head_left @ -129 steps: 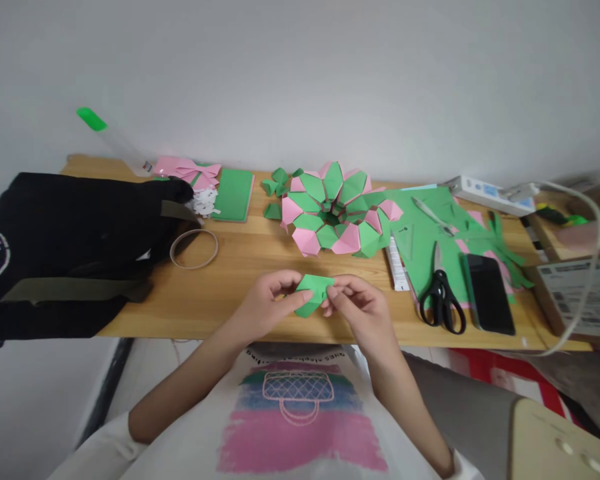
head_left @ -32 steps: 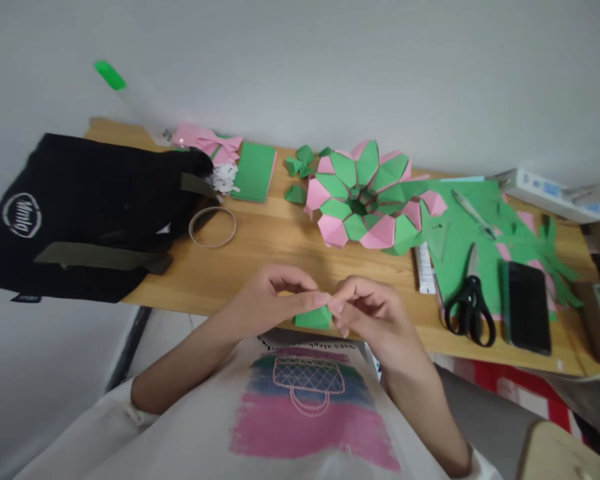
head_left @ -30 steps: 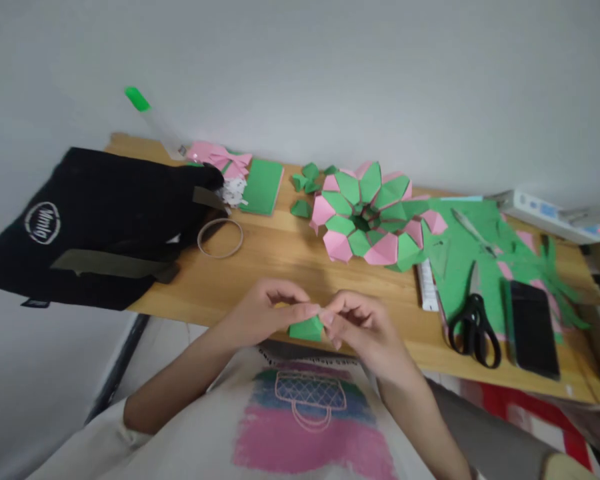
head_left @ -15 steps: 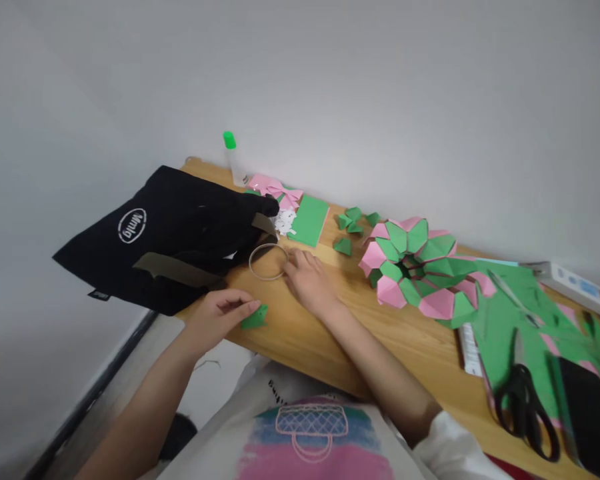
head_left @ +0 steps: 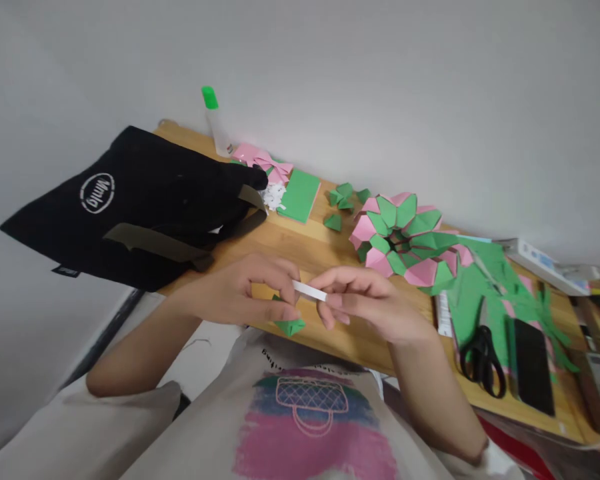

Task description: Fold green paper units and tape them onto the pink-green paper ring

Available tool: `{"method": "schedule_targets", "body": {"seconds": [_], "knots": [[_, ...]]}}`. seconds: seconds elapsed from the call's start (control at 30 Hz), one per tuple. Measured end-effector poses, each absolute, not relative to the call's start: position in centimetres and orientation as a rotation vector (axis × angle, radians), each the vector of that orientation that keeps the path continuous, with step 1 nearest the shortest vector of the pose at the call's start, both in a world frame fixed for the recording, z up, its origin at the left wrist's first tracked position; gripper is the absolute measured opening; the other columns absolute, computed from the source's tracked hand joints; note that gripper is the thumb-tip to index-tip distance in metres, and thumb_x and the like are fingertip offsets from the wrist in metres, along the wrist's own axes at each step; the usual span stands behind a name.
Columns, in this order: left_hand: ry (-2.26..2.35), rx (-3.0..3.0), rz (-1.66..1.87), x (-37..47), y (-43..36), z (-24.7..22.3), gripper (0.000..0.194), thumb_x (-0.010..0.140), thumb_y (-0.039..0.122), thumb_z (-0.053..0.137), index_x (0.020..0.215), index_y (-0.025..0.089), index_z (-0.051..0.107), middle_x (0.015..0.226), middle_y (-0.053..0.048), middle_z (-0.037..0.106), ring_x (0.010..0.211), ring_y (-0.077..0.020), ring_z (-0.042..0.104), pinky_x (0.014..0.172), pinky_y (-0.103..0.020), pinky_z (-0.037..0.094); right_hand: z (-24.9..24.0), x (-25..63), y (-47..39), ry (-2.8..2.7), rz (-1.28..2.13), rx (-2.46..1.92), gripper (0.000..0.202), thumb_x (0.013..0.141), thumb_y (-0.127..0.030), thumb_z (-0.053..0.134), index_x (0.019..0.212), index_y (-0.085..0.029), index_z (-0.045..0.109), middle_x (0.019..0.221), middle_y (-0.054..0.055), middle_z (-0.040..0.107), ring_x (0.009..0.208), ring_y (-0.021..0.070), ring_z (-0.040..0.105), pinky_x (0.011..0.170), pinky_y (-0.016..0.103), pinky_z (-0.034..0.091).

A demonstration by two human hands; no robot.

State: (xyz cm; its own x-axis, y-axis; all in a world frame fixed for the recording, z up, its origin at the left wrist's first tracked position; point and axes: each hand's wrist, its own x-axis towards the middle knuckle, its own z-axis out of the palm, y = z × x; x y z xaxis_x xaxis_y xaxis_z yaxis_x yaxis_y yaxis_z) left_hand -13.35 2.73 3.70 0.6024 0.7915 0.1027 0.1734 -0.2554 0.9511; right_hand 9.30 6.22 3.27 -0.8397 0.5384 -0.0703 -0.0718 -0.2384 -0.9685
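Between my two hands a thin roll of tape (head_left: 310,291) is held almost edge-on, so it looks like a short white band. My right hand (head_left: 380,303) pinches its right end between thumb and fingers. My left hand (head_left: 250,290) is closed on a small folded green paper piece (head_left: 291,327), which shows below the thumb. The fingers of that hand also meet the left end of the roll. A pink and green folded paper ring (head_left: 423,270) lies on the wooden table beyond my right hand.
A black bag (head_left: 170,193) covers the table's left side. Behind it are a glue bottle (head_left: 217,130) and a green paper stack (head_left: 300,195). Several green paper pieces (head_left: 343,195) lie farther back. Scissors (head_left: 483,353) and a phone (head_left: 531,363) are at right.
My right hand has picked the roll of tape up off the table and brought it toward me. My left hand has moved right with the green paper, and the roll has turned edge-on.
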Motion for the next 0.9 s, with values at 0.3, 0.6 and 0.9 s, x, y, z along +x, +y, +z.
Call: {"method": "schedule_targets", "body": {"seconds": [0.3,0.6,0.9], "knots": [[0.638,1.681,0.630,-9.6,3.0,4.9,0.021,0.079,0.023,0.067,0.058,0.020,0.068,0.060,-0.002,0.058,0.054,-0.0122,0.050,0.052,-0.024,0.039,3.4,11.9,3.4,-1.378,2.142,-0.600,0.013,0.086,-0.028,0.068,0.087,-0.017,0.062,0.056,-0.004,0.065,0.047,0.0075,0.056,0.049,0.020,0.043],[0.649,1.750,0.669,-7.6,1.9,5.4,0.016,0.080,0.023,0.069,0.065,0.021,0.070,0.084,-0.004,0.063,0.067,-0.0126,0.054,0.063,-0.025,0.046,2.8,13.2,2.5,-1.376,1.924,-0.776,0.041,0.076,-0.045,0.076,0.060,-0.019,0.049,0.045,-0.010,0.040,0.039,0.0033,0.026,0.038,0.018,0.020],[0.498,1.620,0.744,-6.1,0.8,5.8,0.013,0.083,0.021,0.069,0.071,0.020,0.073,0.115,-0.006,0.060,0.082,-0.0152,0.061,0.084,-0.033,0.053,2.2,14.8,2.5,-1.384,2.116,-0.601,0.031,0.078,-0.046,0.072,0.071,-0.019,0.058,0.068,-0.002,0.059,0.059,0.0100,0.049,0.056,0.023,0.040]]}}
